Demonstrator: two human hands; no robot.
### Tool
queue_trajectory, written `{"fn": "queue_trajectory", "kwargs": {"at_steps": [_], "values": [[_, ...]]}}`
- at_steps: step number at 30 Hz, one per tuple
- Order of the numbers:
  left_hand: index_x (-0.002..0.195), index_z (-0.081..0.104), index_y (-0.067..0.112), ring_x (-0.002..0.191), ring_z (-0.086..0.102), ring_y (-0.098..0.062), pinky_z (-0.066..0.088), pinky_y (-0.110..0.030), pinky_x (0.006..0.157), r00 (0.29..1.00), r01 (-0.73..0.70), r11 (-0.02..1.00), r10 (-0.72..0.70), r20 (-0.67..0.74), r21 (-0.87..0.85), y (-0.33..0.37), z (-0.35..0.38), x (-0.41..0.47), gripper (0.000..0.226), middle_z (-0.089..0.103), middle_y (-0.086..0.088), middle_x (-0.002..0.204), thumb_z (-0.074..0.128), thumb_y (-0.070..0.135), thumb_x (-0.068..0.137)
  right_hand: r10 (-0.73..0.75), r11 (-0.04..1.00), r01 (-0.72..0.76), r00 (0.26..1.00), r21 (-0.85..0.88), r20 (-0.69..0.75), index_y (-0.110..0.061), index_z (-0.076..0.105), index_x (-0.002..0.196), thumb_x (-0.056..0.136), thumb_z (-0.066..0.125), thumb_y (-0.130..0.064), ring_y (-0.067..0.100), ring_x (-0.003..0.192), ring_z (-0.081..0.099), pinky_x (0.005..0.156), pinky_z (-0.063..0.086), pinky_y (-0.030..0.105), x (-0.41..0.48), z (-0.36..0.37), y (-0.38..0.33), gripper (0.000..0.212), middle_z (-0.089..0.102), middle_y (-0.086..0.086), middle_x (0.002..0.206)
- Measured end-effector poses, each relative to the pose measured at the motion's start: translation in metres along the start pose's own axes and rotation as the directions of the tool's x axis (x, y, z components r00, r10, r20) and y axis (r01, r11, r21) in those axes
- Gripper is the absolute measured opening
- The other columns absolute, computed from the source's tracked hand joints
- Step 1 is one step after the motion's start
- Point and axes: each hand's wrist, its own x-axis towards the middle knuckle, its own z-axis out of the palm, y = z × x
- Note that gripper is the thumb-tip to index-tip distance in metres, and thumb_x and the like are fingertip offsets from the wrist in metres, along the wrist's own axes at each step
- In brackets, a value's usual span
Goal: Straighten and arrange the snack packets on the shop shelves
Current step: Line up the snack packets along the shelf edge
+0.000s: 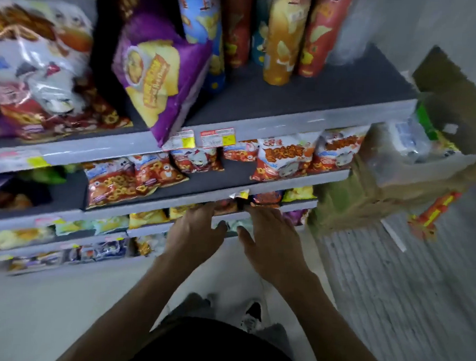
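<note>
Both my hands reach into a lower shelf below the orange snack packets. My left hand [194, 230] and my right hand [269, 237] lie side by side with fingers stretched forward, their tips hidden under the shelf edge [263, 210] among dark and orange packets [266, 197]. A pale packet [236, 224] shows between the two thumbs. Whether the fingertips hold a packet is hidden. One shelf up, several orange ring-snack packets [112, 183] lie in a loose row, some tilted. A purple chip bag [156, 76] leans over the upper shelf's front edge.
Tall chip cans [280, 36] stand on the upper shelf at the right. An open cardboard box [382, 185] with packets stands at the shelf's right end. Yellow and green packets [146, 218] fill lower shelves at the left. My shoes [251, 316] are on the pale floor below.
</note>
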Motion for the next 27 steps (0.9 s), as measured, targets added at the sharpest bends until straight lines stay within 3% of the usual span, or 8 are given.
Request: {"fn": "queue_trajectory", "kwargs": {"at_steps": [5, 10, 15, 18, 24, 27], "values": [[0.138, 0.065, 0.028, 0.117, 0.068, -0.034, 0.058, -0.046, 0.093, 0.952, 0.289, 0.956, -0.292, -0.095, -0.04, -0.061, -0.019, -0.025, 0.043, 0.073, -0.005, 0.13, 0.066, 0.038, 0.097, -0.229, 0.973, 0.23, 0.968, 0.003, 0.104, -0.014, 0.054, 0.144, 0.1, 0.044, -0.047, 0.031, 0.132, 0.052, 0.108, 0.045, 0.045, 0.033, 0.03, -0.049, 0.056, 0.061, 0.008, 0.139], [0.141, 0.064, 0.023, 0.12, 0.067, -0.035, 0.056, -0.044, 0.096, 0.896, 0.416, 0.903, -0.428, -0.116, -0.111, -0.131, -0.039, -0.041, 0.047, 0.073, -0.009, 0.131, 0.065, 0.032, 0.095, -0.292, 0.953, 0.304, 0.924, -0.013, 0.246, -0.016, 0.038, 0.155, 0.104, 0.048, -0.049, 0.027, 0.139, 0.044, 0.111, 0.04, 0.043, 0.061, 0.054, -0.11, 0.061, 0.05, 0.005, 0.151], [0.148, 0.057, 0.023, 0.124, 0.063, -0.038, 0.052, -0.045, 0.093, 0.869, 0.456, 0.879, -0.474, -0.141, -0.141, -0.206, -0.063, -0.023, 0.052, 0.065, -0.009, 0.143, 0.065, 0.032, 0.098, -0.156, 0.988, 0.152, 0.956, 0.032, 0.247, -0.013, 0.027, 0.161, 0.101, 0.058, -0.042, 0.033, 0.142, 0.044, 0.111, 0.041, 0.044, 0.103, 0.084, -0.151, 0.074, 0.041, 0.011, 0.16], [0.147, 0.056, 0.015, 0.117, 0.064, -0.043, 0.053, -0.045, 0.091, 0.864, 0.45, 0.871, -0.48, -0.154, -0.196, -0.248, -0.074, -0.005, 0.053, 0.064, -0.018, 0.14, 0.067, 0.028, 0.097, -0.022, 0.996, -0.001, 0.967, 0.088, 0.254, -0.015, 0.015, 0.165, 0.099, 0.062, -0.045, 0.036, 0.144, 0.044, 0.112, 0.043, 0.045, 0.127, 0.104, -0.17, 0.086, 0.033, 0.011, 0.165], [0.132, 0.057, 0.009, 0.116, 0.062, -0.046, 0.05, -0.044, 0.085, 0.866, 0.459, 0.852, -0.492, -0.087, -0.25, -0.316, -0.089, 0.058, 0.055, 0.064, -0.021, 0.126, 0.071, 0.042, 0.09, 0.238, 0.893, -0.278, 0.959, 0.353, 0.154, -0.017, 0.03, 0.16, 0.092, 0.075, -0.043, 0.031, 0.135, 0.054, 0.107, 0.046, 0.035, 0.173, 0.151, -0.192, 0.085, 0.051, 0.008, 0.152], [0.14, 0.051, 0.009, 0.124, 0.059, -0.045, 0.052, -0.05, 0.097, 0.859, 0.463, 0.824, -0.508, -0.062, -0.328, -0.326, -0.091, 0.093, 0.076, 0.06, -0.021, 0.134, 0.076, 0.057, 0.086, 0.307, 0.82, -0.326, 0.944, 0.471, 0.119, -0.014, 0.036, 0.157, 0.092, 0.077, -0.041, 0.03, 0.134, 0.056, 0.105, 0.044, 0.031, 0.192, 0.163, -0.197, 0.082, 0.055, 0.008, 0.149]]}}
